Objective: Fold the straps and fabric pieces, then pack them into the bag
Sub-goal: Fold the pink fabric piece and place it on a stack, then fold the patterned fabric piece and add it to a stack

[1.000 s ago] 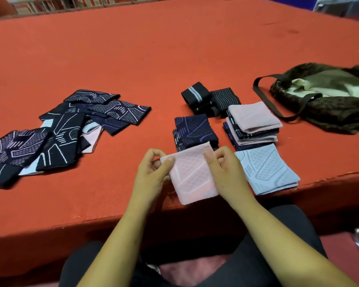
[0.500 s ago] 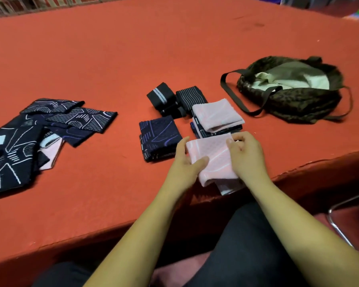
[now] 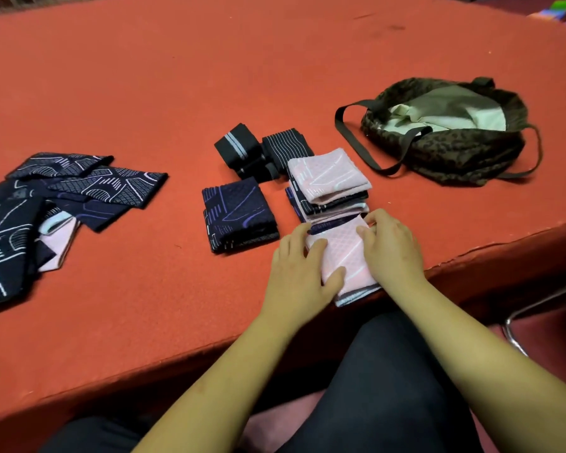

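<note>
Folded pink piece (image 3: 344, 256) under both hands (image 3: 297, 277) (image 3: 393, 251)

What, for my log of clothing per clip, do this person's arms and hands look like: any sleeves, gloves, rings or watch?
Both arms are bare as far as the frame shows them, with no sleeve in view. The left hand and right hand wear no gloves, and no ring, watch or bracelet shows on the sides visible. The only clothing seen is dark trousers.
</note>
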Action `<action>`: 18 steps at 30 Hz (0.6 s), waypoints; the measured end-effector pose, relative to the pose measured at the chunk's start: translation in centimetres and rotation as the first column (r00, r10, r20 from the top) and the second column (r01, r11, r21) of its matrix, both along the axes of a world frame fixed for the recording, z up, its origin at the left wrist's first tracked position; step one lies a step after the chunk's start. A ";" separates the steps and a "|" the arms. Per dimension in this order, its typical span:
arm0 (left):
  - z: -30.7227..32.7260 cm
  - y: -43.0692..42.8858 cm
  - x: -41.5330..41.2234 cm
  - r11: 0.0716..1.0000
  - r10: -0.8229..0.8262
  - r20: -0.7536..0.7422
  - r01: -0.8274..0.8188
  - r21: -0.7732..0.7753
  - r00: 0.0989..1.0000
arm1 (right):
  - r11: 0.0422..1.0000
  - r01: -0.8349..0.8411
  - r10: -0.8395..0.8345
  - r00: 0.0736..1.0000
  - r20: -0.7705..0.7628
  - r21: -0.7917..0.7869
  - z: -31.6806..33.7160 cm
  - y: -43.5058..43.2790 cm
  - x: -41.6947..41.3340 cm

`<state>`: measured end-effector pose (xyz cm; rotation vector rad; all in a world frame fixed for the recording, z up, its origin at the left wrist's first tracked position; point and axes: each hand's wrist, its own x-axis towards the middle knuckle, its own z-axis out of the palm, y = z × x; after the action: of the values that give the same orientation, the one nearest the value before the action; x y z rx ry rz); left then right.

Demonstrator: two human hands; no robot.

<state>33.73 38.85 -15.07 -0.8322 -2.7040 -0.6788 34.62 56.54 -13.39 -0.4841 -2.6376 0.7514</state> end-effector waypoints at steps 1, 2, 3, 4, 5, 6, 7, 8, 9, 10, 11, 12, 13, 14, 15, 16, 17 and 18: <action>-0.2 -0.1 0.0 0.999 -0.028 -0.024 0.028 -0.030 0.999 | 0.999 0.011 -0.010 1.000 -0.008 0.036 -0.2 -0.1 0.0; -0.4 -0.2 0.0 0.997 -0.052 -0.021 0.050 -0.056 0.998 | 0.999 0.009 -0.008 1.000 -0.024 0.044 -0.5 -0.2 0.1; -0.6 -0.4 -0.1 0.994 -0.065 0.005 0.065 -0.086 0.998 | 1.000 0.002 -0.001 0.999 -0.039 0.029 -0.7 -0.3 0.0; -0.7 -0.6 -0.1 0.991 -0.073 0.028 0.076 -0.115 0.997 | 1.000 -0.001 0.001 0.999 -0.039 0.006 -0.8 -0.3 0.1; -0.7 -0.8 -0.1 0.987 -0.082 0.053 0.088 -0.135 0.995 | 1.000 0.001 -0.001 1.000 -0.025 -0.016 -0.8 -0.2 0.1; -0.7 -0.9 -0.2 0.984 -0.098 0.084 0.109 -0.140 0.992 | 0.999 0.008 -0.008 1.000 -0.003 -0.036 -0.7 -0.2 0.2; -0.4 -1.2 -0.5 0.983 -0.118 0.132 0.134 -0.123 0.984 | 0.999 0.014 -0.013 1.000 0.018 -0.050 -0.4 -0.1 0.2; 0.0 -1.7 -0.7 0.984 -0.143 0.182 0.160 -0.083 0.973 | 0.999 0.016 -0.014 1.000 0.025 -0.048 0.1 0.0 0.3; 0.6 -2.3 -1.0 0.984 -0.166 0.218 0.177 -0.030 0.962 | 0.999 0.011 -0.011 1.000 0.008 -0.034 0.7 0.0 0.3; 1.3 -3.1 -1.3 0.982 -0.186 0.226 0.184 0.030 0.956 | 1.000 0.003 -0.003 1.000 -0.029 -0.023 1.6 -0.1 0.3; 2.0 -4.2 -1.8 0.981 -0.189 0.208 0.175 0.084 0.960 | 0.999 -0.012 0.009 0.997 -0.082 -0.031 2.8 -0.4 0.3; 2.7 -5.6 -2.4 0.980 -0.172 0.183 0.149 0.133 0.968 | 0.998 -0.034 0.026 0.991 -0.131 -0.058 4.0 -1.3 0.1; 3.4 -7.2 -3.0 0.978 -0.134 0.172 0.103 0.179 0.976 | 0.993 -0.067 0.050 0.985 -0.166 -0.099 5.1 -2.5 -0.1; 4.1 -8.9 -3.6 0.974 -0.081 0.175 0.041 0.221 0.981 | 0.984 -0.106 0.079 0.980 -0.181 -0.143 6.0 -4.2 -0.5; 4.8 -10.8 -4.2 0.968 -0.018 0.187 -0.030 0.250 0.982 | 0.972 -0.149 0.114 0.976 -0.187 -0.183 6.6 -6.2 -0.9; 5.3 -12.8 -4.8 0.959 0.047 0.205 -0.101 0.264 0.978 | 0.958 -0.192 0.153 0.970 -0.188 -0.211 6.8 -8.4 -1.5; 5.9 -14.7 -5.1 0.947 0.113 0.219 -0.171 0.272 0.969 | 0.945 -0.236 0.197 0.963 -0.185 -0.227 6.8 -10.6 -2.1; 6.3 -16.9 -5.4 0.929 0.183 0.231 -0.244 0.278 0.956 | 0.932 -0.275 0.238 0.956 -0.172 -0.236 6.6 -12.9 -2.8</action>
<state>28.29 21.98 -8.80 -0.4032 -2.7044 -1.1427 31.82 43.63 -6.75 -0.1413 -2.5086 1.1754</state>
